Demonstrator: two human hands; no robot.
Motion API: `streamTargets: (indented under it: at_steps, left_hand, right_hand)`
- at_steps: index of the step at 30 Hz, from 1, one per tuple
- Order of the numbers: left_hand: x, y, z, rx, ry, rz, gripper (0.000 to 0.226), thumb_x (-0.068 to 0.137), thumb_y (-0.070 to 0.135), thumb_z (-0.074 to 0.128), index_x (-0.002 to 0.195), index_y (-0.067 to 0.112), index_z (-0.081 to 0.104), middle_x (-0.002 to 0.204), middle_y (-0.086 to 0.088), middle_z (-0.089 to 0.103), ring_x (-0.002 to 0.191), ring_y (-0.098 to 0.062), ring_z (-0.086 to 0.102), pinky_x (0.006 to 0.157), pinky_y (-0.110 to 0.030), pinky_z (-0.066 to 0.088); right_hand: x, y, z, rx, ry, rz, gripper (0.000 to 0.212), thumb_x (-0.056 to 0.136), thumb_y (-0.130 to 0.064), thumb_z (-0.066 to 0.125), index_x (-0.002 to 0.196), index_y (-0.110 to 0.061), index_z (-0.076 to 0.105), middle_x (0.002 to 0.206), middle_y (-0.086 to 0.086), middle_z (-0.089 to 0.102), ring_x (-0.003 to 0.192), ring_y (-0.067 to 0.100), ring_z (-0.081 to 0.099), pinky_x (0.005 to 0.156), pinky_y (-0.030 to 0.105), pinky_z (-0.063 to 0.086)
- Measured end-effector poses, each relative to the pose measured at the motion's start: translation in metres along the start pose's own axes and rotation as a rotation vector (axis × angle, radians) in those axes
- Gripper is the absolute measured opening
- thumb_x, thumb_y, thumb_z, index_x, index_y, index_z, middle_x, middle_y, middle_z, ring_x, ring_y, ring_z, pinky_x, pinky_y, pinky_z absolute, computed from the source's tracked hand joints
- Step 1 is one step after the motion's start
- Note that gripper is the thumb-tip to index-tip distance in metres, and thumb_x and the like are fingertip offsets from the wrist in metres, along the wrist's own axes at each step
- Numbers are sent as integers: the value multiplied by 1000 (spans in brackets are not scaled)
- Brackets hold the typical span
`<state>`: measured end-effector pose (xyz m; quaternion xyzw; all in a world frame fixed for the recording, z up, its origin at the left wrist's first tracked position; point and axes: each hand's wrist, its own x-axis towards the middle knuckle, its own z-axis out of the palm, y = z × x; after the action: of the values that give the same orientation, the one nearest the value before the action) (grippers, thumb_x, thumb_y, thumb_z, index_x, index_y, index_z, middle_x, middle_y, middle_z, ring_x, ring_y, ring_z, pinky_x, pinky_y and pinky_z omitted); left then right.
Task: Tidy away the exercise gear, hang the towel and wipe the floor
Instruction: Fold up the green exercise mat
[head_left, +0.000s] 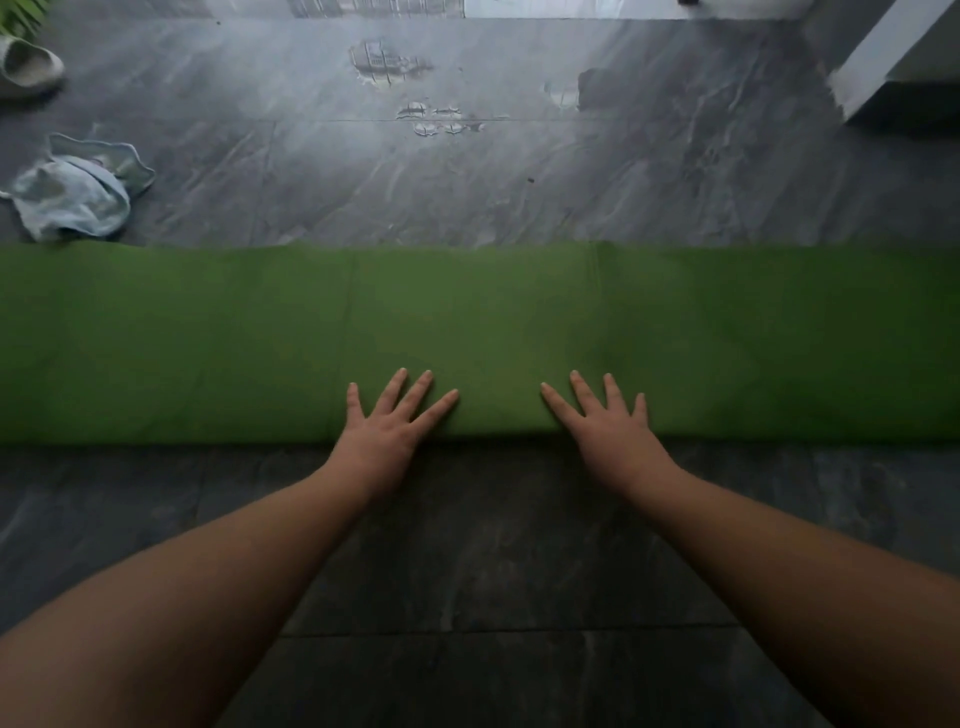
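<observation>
At the left edge of the frame a crumpled pale-blue towel (72, 189) lies on the wet floor (519, 171). Your left hand (387, 421) and right hand (610, 423) press, fingers spread flat, on the green mat (208, 338) spanning mid-frame.

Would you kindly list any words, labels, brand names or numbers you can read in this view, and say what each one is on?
None: no readable text appears anywhere.
The green mat under both hands is plain.
The light blue towel shows no legible label.
The grey floor carries only marbling and wet patches.
</observation>
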<state>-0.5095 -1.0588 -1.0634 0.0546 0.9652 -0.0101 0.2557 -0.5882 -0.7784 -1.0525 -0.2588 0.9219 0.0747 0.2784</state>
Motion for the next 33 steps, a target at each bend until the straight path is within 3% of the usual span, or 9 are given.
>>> streamTargets:
  at_steps: [8,18,24,28,33]
  left_hand:
    - [-41,24,-14,-14,-115,57,105,89,-7,44,145,43,-31,160,-4,-31,144,-38,-31,106,-80,-2]
    - [-105,67,3,4,-276,85,103,93,2,49,145,43,-31,158,-4,-33,144,-39,-28,104,-82,4]
    - [-103,81,28,2,-334,29,91,97,10,42,148,42,-26,160,-2,-31,146,-36,-27,107,-79,4]
    - [-93,95,22,-60,-326,2,85,99,25,45,150,42,-21,162,-4,-25,149,-33,-21,113,-73,4]
    - [-62,155,-1,-181,-190,15,85,98,33,47,153,38,-18,163,-6,-22,150,-30,-19,119,-63,5]
  right_hand:
    - [-54,3,6,-50,-9,-36,104,86,12,37,149,-44,-24,164,7,-19,146,49,-19,112,75,5]
    - [-124,2,38,-76,-54,-77,100,90,6,38,149,-43,-26,163,8,-22,143,50,-24,112,75,7]
    - [-119,7,75,-58,-65,-86,83,95,-7,40,157,-35,-8,166,1,-13,150,37,-17,116,64,12]
    - [-114,27,82,64,7,-105,77,93,-31,50,158,-33,8,167,-3,1,153,25,-4,120,54,16]
    - [-122,73,76,347,236,137,72,88,-41,40,156,-25,25,165,5,20,151,27,17,120,45,23]
